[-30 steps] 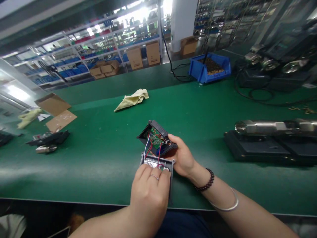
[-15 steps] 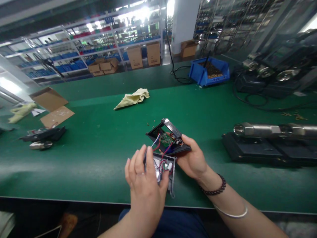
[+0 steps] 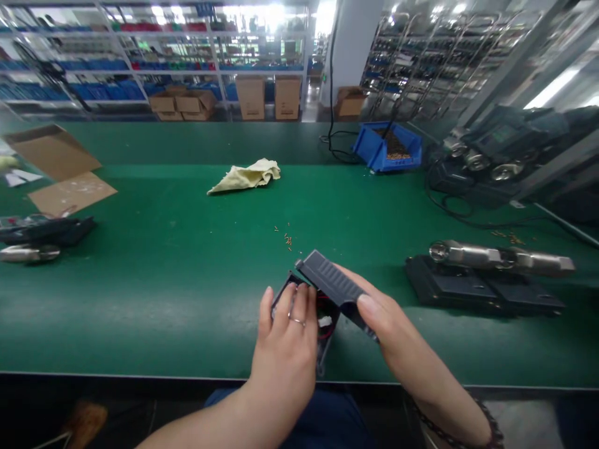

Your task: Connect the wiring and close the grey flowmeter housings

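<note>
My left hand [image 3: 290, 343] lies over a dark lower housing half [image 3: 322, 358], its fingers bent over the left wall and into the shell. Its thumb is hidden. Red wires and a white connector [image 3: 324, 321] show inside, right of those fingers. In my right hand [image 3: 388, 321] is the dark housing cover [image 3: 334, 280], gripped by its right end with the thumb on top. The cover is tilted above the lower half, its ribbed outer face up, and its inside is out of sight. Several small brass screws [image 3: 288, 239] lie on the green table beyond.
A yellow cloth [image 3: 248, 176] lies farther back. Behind it, at right, a blue bin [image 3: 390, 149] holds many small parts. Dark units with metal fittings [image 3: 486, 274] stand at right, and another device [image 3: 42, 234] at left. Cardboard [image 3: 60, 162] lies far left.
My right hand has turned the cover over, hiding its circuit board, and brought it over the lower half. My left fingers have moved into the lower shell. The head view has shifted.
</note>
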`<move>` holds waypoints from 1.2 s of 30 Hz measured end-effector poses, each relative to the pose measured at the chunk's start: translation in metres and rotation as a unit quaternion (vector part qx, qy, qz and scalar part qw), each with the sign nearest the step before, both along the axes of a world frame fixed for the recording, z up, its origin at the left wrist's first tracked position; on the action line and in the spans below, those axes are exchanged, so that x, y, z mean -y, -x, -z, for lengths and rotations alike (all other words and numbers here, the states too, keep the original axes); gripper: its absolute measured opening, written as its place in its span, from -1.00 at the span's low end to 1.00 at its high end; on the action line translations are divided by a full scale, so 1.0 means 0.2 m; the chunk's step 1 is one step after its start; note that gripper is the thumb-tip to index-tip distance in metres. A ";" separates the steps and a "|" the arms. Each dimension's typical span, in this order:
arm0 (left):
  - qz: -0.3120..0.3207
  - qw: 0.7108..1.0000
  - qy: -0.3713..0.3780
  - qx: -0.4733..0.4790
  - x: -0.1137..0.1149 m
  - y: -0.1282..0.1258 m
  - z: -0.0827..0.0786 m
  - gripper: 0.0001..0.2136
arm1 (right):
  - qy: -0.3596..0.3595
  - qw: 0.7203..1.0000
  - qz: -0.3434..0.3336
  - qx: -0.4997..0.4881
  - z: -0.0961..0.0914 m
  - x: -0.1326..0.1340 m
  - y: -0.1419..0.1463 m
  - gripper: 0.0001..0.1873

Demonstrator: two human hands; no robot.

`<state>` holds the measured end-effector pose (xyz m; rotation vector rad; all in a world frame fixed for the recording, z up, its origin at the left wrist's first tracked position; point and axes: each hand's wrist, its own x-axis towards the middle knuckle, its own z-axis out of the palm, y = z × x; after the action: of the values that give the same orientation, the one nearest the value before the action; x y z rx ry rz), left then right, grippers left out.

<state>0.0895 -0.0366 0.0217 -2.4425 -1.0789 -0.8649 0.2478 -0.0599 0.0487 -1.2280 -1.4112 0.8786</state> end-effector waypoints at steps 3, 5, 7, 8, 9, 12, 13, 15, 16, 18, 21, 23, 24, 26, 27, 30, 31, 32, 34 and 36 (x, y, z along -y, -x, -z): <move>0.010 1.000 0.004 -0.020 -0.01 -0.02 0.00 -0.66 | -0.019 0.994 0.046 0.097 0.02 0.04 0.03 -0.49; 0.014 1.000 0.001 -0.025 -0.02 -0.03 -0.01 -0.68 | -0.030 0.986 0.076 0.147 0.04 0.05 0.05 -0.50; 0.010 1.000 -0.004 -0.015 -0.01 -0.04 -0.02 -0.68 | -0.036 0.981 0.083 0.174 0.06 0.04 0.07 -0.49; 0.005 1.000 -0.005 -0.004 -0.01 -0.05 -0.02 -0.67 | -0.038 0.979 0.083 0.182 0.06 0.04 0.07 -0.49; -0.001 1.000 -0.008 0.016 0.00 -0.05 -0.01 -0.67 | -0.040 0.978 0.084 0.188 0.07 0.03 0.08 -0.48; -0.039 0.991 -0.023 0.124 0.01 -0.03 0.04 -0.76 | -0.051 0.973 0.104 0.198 0.09 0.03 0.08 -0.47; -0.055 0.984 -0.017 0.166 0.02 -0.03 0.06 -0.75 | -0.058 0.972 0.113 0.199 0.09 0.03 0.08 -0.48; -0.073 0.969 0.021 0.235 0.02 -0.02 0.11 -0.60 | -0.071 0.968 0.125 0.208 0.10 0.03 0.09 -0.49; -0.074 0.962 0.051 0.257 0.02 -0.01 0.14 -0.51 | -0.077 0.965 0.129 0.217 0.11 0.04 0.09 -0.49; -0.066 0.950 0.104 0.288 0.02 -0.01 0.18 -0.36 | -0.089 0.957 0.129 0.244 0.12 0.05 0.10 -0.46; -0.058 0.931 0.147 0.329 0.03 -0.02 0.21 -0.20 | -0.114 0.942 0.121 0.291 0.13 0.06 0.13 -0.38; -0.052 0.922 0.156 0.352 0.04 -0.03 0.22 -0.16 | -0.134 0.930 0.109 0.326 0.15 0.06 0.14 -0.33; -0.047 0.917 0.157 0.365 0.04 -0.03 0.22 -0.16 | -0.144 0.923 0.102 0.343 0.15 0.06 0.14 -0.31; -0.033 0.905 0.159 0.393 0.05 -0.03 0.24 -0.18 | -0.158 0.912 0.089 0.369 0.16 0.06 0.14 -0.28; -0.027 0.899 0.161 0.407 0.05 -0.03 0.26 -0.18 | -0.162 0.908 0.083 0.377 0.17 0.06 0.14 -0.28; -0.013 0.880 0.183 0.439 0.06 -0.02 0.31 -0.16 | -0.168 0.905 0.067 0.385 0.17 0.07 0.14 -0.27; -0.007 0.874 0.191 0.448 0.06 -0.02 0.33 -0.15 | -0.169 0.905 0.064 0.386 0.17 0.07 0.14 -0.27; -0.001 0.868 0.197 0.457 0.07 -0.01 0.34 -0.14 | -0.171 0.904 0.063 0.387 0.16 0.08 0.15 -0.27; 0.011 0.857 0.201 0.473 0.07 -0.01 0.36 -0.13 | -0.175 0.904 0.063 0.384 0.16 0.09 0.15 -0.27; 0.019 0.853 0.202 0.480 0.07 0.00 0.37 -0.11 | -0.169 0.916 0.059 0.359 0.15 0.10 0.14 -0.27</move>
<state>0.0904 -0.0512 -0.0514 -2.3037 -1.6471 -2.1956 0.2196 -0.0789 0.0183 -1.4048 -1.9352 0.0574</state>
